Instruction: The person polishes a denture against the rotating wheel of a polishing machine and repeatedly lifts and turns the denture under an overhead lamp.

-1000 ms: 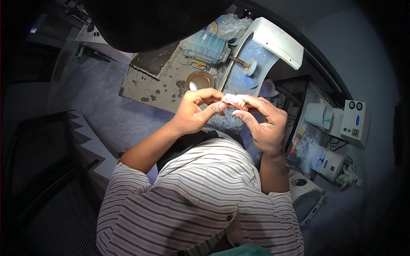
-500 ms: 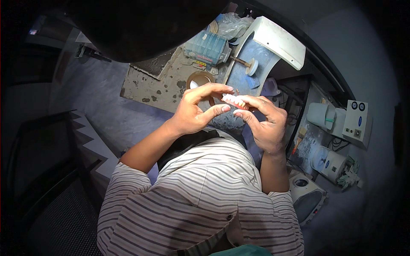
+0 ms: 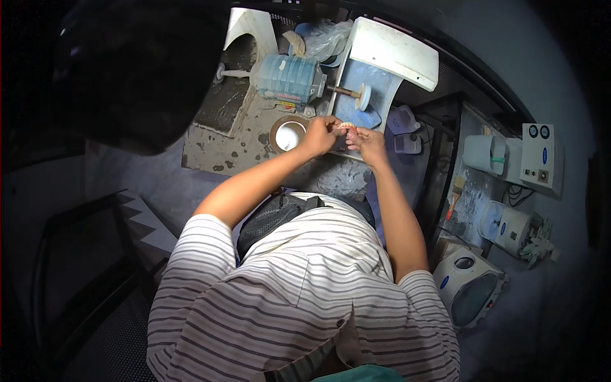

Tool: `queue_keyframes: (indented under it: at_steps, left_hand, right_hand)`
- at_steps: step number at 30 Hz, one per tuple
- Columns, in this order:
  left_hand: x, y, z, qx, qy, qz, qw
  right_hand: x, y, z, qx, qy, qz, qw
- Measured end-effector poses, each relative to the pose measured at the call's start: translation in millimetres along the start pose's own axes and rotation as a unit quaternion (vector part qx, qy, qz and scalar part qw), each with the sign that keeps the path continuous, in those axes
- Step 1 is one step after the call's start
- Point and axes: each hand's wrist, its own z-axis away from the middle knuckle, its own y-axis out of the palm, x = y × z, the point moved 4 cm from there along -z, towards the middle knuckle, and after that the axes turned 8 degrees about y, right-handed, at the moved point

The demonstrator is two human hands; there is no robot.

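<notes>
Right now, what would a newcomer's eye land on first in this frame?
First, the two hands meeting at the centre: the left hand and right hand pinch a small pink denture piece between them. Just above stands a blue bench motor whose spindle carries a white polishing wheel inside a white splash hood. Left of the hands sits a small round bowl of white paste on the stained bench.

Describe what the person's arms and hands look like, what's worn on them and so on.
Both forearms are bare, and so are the left hand and the right hand: no gloves, and no watch or rings that I can make out. Short sleeves of a light shirt with thin dark horizontal stripes end above the elbows.
</notes>
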Motion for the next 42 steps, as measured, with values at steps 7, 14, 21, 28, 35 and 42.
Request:
queue_keyframes:
  at_steps: [7, 14, 21, 28, 35, 42]
  left_hand:
    - [20, 17, -53, -0.1, -0.112, -0.029, 0.988]
    - [19, 18, -55, -0.088, -0.075, -0.1, 0.988]
    - [-6, -19, -38, -0.057, -0.026, -0.116, 0.991]
    - [-37, -106, 33, 0.08, -0.334, -0.368, 0.864]
    - [40, -86, 40, 0.081, -0.253, -0.457, 0.849]
    - [-31, -89, 27, 0.011, -0.16, -0.455, 0.876]
  right_hand:
    - [9, -19, -36, -0.083, 0.004, -0.001, 0.997]
    - [4, -20, -44, -0.089, -0.009, 0.008, 0.996]
    - [14, -9, -33, -0.038, -0.042, -0.001, 0.998]
    - [-4, -15, -12, 0.006, -0.052, 0.108, 0.993]
    - [1, -2, 0, 0.039, 0.023, 0.105, 0.993]
    - [3, -12, 0, 0.015, -0.054, 0.131, 0.99]
